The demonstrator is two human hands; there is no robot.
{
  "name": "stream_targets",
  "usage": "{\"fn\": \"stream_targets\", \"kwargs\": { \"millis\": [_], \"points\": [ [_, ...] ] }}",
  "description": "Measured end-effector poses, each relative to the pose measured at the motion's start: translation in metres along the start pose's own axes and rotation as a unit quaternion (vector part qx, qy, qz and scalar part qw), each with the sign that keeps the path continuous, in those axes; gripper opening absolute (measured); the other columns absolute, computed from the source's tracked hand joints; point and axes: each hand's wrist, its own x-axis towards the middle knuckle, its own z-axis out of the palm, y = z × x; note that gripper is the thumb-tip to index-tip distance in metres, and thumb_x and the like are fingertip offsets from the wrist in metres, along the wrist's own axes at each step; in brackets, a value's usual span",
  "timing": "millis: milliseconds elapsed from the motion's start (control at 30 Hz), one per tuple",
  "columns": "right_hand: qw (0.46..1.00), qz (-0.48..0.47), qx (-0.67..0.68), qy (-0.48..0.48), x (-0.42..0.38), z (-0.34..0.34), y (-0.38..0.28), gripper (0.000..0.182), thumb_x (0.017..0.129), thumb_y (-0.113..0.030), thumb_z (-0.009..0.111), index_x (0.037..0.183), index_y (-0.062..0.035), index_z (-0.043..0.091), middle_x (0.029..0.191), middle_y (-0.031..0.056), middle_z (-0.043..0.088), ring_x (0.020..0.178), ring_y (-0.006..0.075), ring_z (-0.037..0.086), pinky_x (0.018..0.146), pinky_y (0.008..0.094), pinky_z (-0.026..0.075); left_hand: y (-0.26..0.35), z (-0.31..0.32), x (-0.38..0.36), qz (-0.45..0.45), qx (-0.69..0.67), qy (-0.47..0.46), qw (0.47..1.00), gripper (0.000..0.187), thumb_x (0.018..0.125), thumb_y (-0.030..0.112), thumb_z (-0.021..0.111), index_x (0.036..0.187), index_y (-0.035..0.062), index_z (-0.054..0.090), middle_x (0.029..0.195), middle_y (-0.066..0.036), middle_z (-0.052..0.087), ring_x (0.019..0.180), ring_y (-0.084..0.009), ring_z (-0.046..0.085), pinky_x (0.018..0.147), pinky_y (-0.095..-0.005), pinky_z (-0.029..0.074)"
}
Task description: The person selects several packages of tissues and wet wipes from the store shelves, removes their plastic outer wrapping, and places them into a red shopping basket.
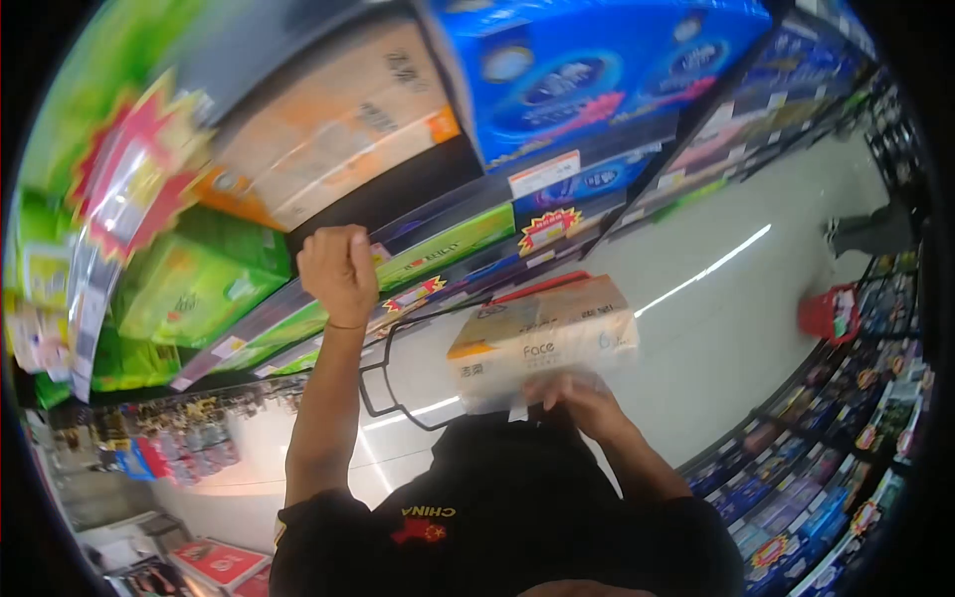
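My left hand (340,274) is raised by the shelf edge, just below an orange-and-beige tissue pack (343,124). Its fingers are curled in and I see nothing in it. A plastic-wrapped pack of face tissues (545,343), cream with orange and marked "Face", is in front of my body. My right hand (577,398) grips its near lower side, with some fingers hidden against the wrap. Beneath and behind the pack, a red basket rim (542,287) and a black handle frame (388,388) show, mostly covered by the pack.
Blue tissue packs (597,85) and green packs (199,274) fill the shelves ahead and left. A starburst price sign (134,184) juts out at left. Pale floor (736,328) runs along the aisle; a red basket (829,313), a person's leg (870,234) and stocked shelves (796,488) are right.
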Motion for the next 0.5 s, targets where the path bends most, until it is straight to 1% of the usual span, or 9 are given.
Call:
{"fn": "stream_targets", "kwargs": {
  "millis": [67, 100, 200, 233, 300, 333, 400, 433, 500],
  "points": [
    [0.998, -0.023, -0.052, -0.034, -0.011, 0.038, -0.023, 0.033, 0.091, -0.03, 0.06, 0.081, 0.0003, 0.067, 0.107, 0.0169, 0.068, 0.107, 0.028, 0.059, 0.097, 0.0407, 0.043, 0.002, -0.017, -0.004, 0.004, -0.09, 0.061, 0.994, 0.005, 0.086, 0.01, 0.059, 0.086, 0.0062, 0.063, 0.081, -0.011, 0.059, 0.075, -0.0279, 0.055, 0.069, -0.0399, 0.041],
    [0.996, -0.035, -0.066, -0.048, -0.014, 0.055, -0.033, 0.035, 0.09, -0.034, 0.062, 0.08, -0.0008, 0.067, 0.104, 0.0171, 0.068, 0.108, 0.0294, 0.059, 0.096, 0.0431, 0.044, 0.002, -0.022, -0.007, 0.008, -0.133, 0.087, 0.987, 0.005, 0.085, 0.009, 0.06, 0.087, 0.0051, 0.062, 0.083, -0.012, 0.06, 0.077, -0.0278, 0.055, 0.071, -0.0396, 0.042],
    [0.981, -0.137, -0.079, -0.115, -0.021, 0.092, -0.05, 0.035, 0.09, -0.034, 0.06, 0.079, -0.0017, 0.067, 0.102, 0.0168, 0.069, 0.109, 0.0303, 0.059, 0.095, 0.0444, 0.045, 0.003, -0.049, -0.04, -0.033, -0.191, 0.078, 0.978, 0.006, 0.086, 0.007, 0.059, 0.09, 0.0026, 0.062, 0.088, -0.014, 0.06, 0.081, -0.0241, 0.056, 0.074, -0.0351, 0.043],
    [0.98, -0.145, -0.071, -0.116, -0.025, 0.102, -0.053, 0.034, 0.09, -0.034, 0.059, 0.078, -0.0027, 0.067, 0.1, 0.0165, 0.069, 0.107, 0.0325, 0.061, 0.094, 0.0466, 0.046, 0.004, -0.055, -0.055, -0.098, -0.25, 0.053, 0.962, 0.009, 0.088, 0.008, 0.058, 0.094, 0.0021, 0.062, 0.091, -0.013, 0.06, 0.081, -0.0217, 0.056, 0.074, -0.0335, 0.043],
    [0.977, -0.155, -0.046, -0.136, -0.028, 0.127, -0.065, 0.034, 0.09, -0.034, 0.059, 0.078, -0.0031, 0.068, 0.099, 0.0163, 0.069, 0.104, 0.0337, 0.062, 0.093, 0.0478, 0.047, 0.007, -0.06, -0.088, -0.222, -0.362, -0.002, 0.906, 0.015, 0.093, 0.012, 0.055, 0.1, 0.0009, 0.062, 0.096, -0.011, 0.062, 0.082, -0.0169, 0.055, 0.073, -0.0303, 0.042],
    [0.976, -0.16, -0.033, -0.145, -0.028, 0.138, -0.068, 0.034, 0.09, -0.034, 0.059, 0.078, -0.0033, 0.068, 0.098, 0.0162, 0.07, 0.103, 0.0343, 0.063, 0.093, 0.0484, 0.048, 0.008, -0.064, -0.101, -0.284, -0.414, -0.007, 0.865, 0.018, 0.095, 0.014, 0.054, 0.105, 0.0005, 0.061, 0.099, -0.01, 0.062, 0.083, -0.0154, 0.055, 0.073, -0.0287, 0.042],
    [0.969, -0.185, -0.041, -0.159, -0.025, 0.155, -0.07, 0.033, 0.089, -0.033, 0.06, 0.078, -0.0035, 0.069, 0.096, 0.0157, 0.07, 0.1, 0.0352, 0.065, 0.091, 0.0488, 0.05, 0.009, -0.072, -0.119, -0.398, -0.508, -0.02, 0.764, 0.026, 0.098, 0.02, 0.05, 0.113, -0.0003, 0.059, 0.105, -0.008, 0.062, 0.087, -0.0123, 0.055, 0.074, -0.0254, 0.042],
    [0.969, -0.185, -0.051, -0.158, -0.026, 0.161, -0.071, 0.032, 0.089, -0.033, 0.061, 0.078, -0.0036, 0.069, 0.096, 0.0155, 0.071, 0.1, 0.0352, 0.065, 0.091, 0.0491, 0.05, -0.003, -0.08, -0.124, -0.423, -0.519, -0.086, 0.738, 0.038, 0.101, 0.028, 0.045, 0.125, -0.0003, 0.054, 0.113, -0.007, 0.062, 0.094, -0.0137, 0.057, 0.08, -0.026, 0.044],
    [0.967, -0.181, -0.07, -0.165, -0.023, 0.173, -0.073, 0.031, 0.088, -0.033, 0.061, 0.079, -0.004, 0.069, 0.095, 0.0154, 0.071, 0.1, 0.0355, 0.065, 0.09, 0.0496, 0.051, -0.011, -0.096, -0.119, -0.433, -0.561, -0.086, 0.7, 0.041, 0.101, 0.031, 0.044, 0.128, 0.0006, 0.053, 0.117, -0.009, 0.061, 0.101, -0.016, 0.057, 0.086, -0.0279, 0.044]
  ]
}}
